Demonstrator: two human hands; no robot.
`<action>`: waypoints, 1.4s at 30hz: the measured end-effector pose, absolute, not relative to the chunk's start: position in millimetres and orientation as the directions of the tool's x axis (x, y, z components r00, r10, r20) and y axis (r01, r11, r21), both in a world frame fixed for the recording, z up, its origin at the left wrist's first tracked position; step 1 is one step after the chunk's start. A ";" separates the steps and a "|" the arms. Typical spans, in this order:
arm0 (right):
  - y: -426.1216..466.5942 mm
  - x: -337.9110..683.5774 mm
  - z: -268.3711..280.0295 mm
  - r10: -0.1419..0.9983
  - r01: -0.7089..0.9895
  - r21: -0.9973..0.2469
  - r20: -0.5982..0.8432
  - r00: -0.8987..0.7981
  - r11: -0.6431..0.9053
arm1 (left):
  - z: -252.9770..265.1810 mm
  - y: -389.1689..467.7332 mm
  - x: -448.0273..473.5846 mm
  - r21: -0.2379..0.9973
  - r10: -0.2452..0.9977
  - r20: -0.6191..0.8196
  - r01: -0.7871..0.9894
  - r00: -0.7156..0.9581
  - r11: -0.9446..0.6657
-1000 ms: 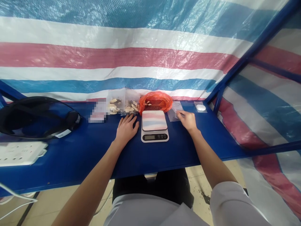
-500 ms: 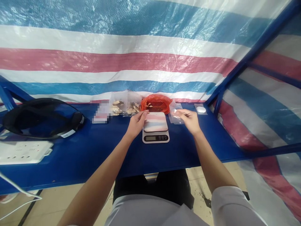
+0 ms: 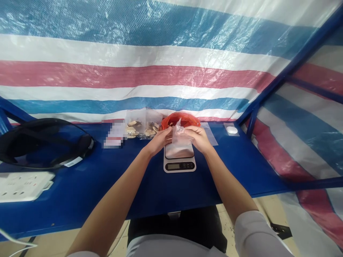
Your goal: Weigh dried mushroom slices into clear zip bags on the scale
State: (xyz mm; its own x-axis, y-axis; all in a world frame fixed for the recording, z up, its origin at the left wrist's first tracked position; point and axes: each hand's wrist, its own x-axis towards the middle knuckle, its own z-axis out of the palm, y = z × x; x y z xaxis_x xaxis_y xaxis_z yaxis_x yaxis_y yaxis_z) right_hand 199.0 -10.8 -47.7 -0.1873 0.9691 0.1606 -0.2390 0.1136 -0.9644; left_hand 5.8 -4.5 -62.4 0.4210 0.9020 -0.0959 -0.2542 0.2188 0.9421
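Observation:
A clear plastic bag (image 3: pixel 179 140) hangs between my two hands above the kitchen scale (image 3: pixel 180 170). My left hand (image 3: pixel 160 140) is closed on the bag's left edge. On the other side my right hand (image 3: pixel 197 137) pinches its upper right part. The scale is white with a dark display strip, and the bag covers much of its plate. Right behind stands an open red plastic bag (image 3: pixel 184 117) with brownish dried pieces inside, partly hidden by my hands. Two clear bags of dried slices (image 3: pixel 133 129) stand to the left of it.
More clear bags (image 3: pixel 210 135) lie right of the scale. A small packet with a white disc (image 3: pixel 232 130) is farther right. At the left are a black headset (image 3: pixel 85 146), a white power strip (image 3: pixel 25 185) and a blurred-out card (image 3: pixel 114 135). A striped sheet (image 3: pixel 134 76) closes the back.
My right hand has moved left from the pile of clear bags, bringing one clear bag over the scale. My left hand now grips that bag too.

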 end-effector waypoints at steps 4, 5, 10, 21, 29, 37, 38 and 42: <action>-3.8 197.7 -51.9 0.973 -0.288 -0.954 0.139 -0.184 0.082 | -61.4 6.0 -0.8 0.921 0.886 -0.143 -0.268 0.441 0.282; -2.0 197.9 -53.4 0.973 -0.301 -0.950 0.145 -0.179 0.086 | -60.7 8.0 -1.9 0.916 0.888 -0.148 -0.278 0.436 0.290; 4.2 201.4 -58.7 0.975 -0.313 -0.947 0.135 -0.175 0.075 | -55.9 14.6 -6.5 0.907 0.909 -0.163 -0.303 0.383 0.291; 23.2 211.3 -45.9 0.977 -0.202 -0.978 -0.012 -0.213 -0.056 | -35.5 38.5 -29.0 0.982 0.951 0.110 0.119 0.288 -0.149; 36.8 186.8 -21.7 0.945 0.050 -0.998 0.024 -0.327 0.042 | -17.0 33.2 -44.7 0.924 0.910 0.081 0.312 0.407 -0.222; 44.5 187.8 -26.8 0.908 0.326 -0.905 0.129 -0.400 0.272 | -21.7 34.9 -48.9 0.956 0.898 0.056 0.236 0.436 -0.174; 44.8 188.6 -27.1 0.903 0.336 -0.895 0.143 -0.406 0.292 | -22.1 34.7 -47.6 0.962 0.899 0.049 0.221 0.435 -0.160; 45.0 189.8 -26.8 0.912 0.303 -0.911 0.152 -0.380 0.278 | -24.2 33.7 -40.9 0.979 0.898 0.038 0.164 0.438 -0.122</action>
